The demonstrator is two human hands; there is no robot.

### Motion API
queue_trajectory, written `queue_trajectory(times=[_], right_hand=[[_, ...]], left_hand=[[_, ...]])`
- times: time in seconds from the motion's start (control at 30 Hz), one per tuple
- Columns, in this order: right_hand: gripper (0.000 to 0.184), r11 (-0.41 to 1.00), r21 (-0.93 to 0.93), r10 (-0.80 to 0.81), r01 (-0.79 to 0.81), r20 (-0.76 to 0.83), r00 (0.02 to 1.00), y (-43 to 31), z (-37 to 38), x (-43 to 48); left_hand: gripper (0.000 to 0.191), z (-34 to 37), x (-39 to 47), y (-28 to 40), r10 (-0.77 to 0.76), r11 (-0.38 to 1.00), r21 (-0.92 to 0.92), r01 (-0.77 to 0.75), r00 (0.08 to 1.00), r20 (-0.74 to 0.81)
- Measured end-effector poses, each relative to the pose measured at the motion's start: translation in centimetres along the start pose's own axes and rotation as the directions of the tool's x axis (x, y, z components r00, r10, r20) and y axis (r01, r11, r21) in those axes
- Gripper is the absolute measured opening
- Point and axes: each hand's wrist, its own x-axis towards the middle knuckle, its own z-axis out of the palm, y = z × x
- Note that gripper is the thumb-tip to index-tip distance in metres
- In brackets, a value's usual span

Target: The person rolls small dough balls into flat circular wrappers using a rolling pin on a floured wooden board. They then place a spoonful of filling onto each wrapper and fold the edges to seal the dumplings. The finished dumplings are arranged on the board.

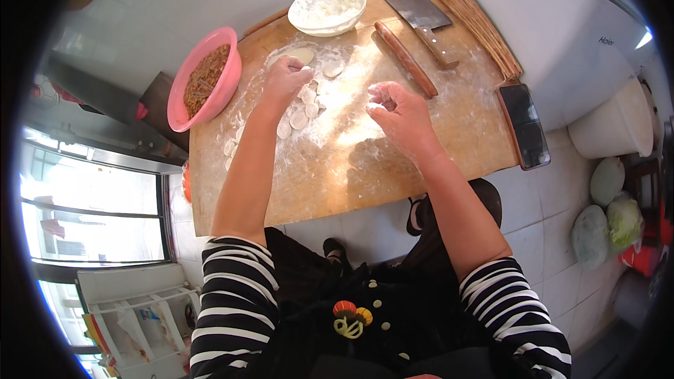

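My left hand point(287, 81), dusted with flour, is over the upper left of the wooden board, beside a flat round of dough point(299, 56); a small pale bit, apparently dough, shows at its fingertips. Small flattened dough discs point(299, 120) lie in loose flour just below it, with one disc point(333, 68) set apart to its right. My right hand point(392, 102) is raised over the board's middle, fingers curled and thumb apart, nothing visible between them. A wooden rolling pin point(406, 59) lies just beyond it, next to a cleaver point(418, 9) with a wooden handle.
A pink basin point(235, 71) of brown filling stands at the board's left edge. A white bowl point(326, 25) of flour is at the back. Bundled dry stalks point(474, 21) lie along the back right edge; a phone point(528, 126) rests at the right corner of the wooden board point(316, 200).
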Motion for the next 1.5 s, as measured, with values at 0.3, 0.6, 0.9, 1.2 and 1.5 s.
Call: queue_trajectory(times=[0.3, 0.6, 0.9, 1.2, 1.5], right_hand=[[0.031, 0.987, -0.134, -0.094, 0.092, -0.007, 0.996, -0.1, -0.2, -0.2], [0.029, 0.975, -0.191, -0.115, 0.113, 0.005, 0.993, 0.2, 0.1, -0.1], [0.030, 0.968, -0.228, -0.106, 0.109, 0.026, 0.994, -0.1, 0.2, -0.5], [0.034, 0.972, -0.232, -0.018, 0.042, 0.107, 0.994, -0.3, 0.8, -0.5], [0.020, 0.965, 0.145, 0.147, -0.220, 0.396, 0.907, 0.0, 4.6, -2.8]], left_hand=[[0.028, 0.2, -12.8, 1.5, 0.204, 0.897, 0.312, -0.314, 0.919, 0.338], [0.076, 1.6, -15.0, 1.7, 0.336, 0.856, 0.278, -0.437, 0.877, 0.343], [0.084, 4.2, -12.8, -0.1, 0.504, 0.618, 0.377, -0.690, 0.716, 0.483], [0.100, 3.6, -12.3, -0.6, 0.388, 0.852, -0.474, -0.222, 0.876, 0.288], [0.104, 4.4, -15.5, 3.5, 0.202, 0.461, -0.874, 0.156, 0.940, 0.274]])
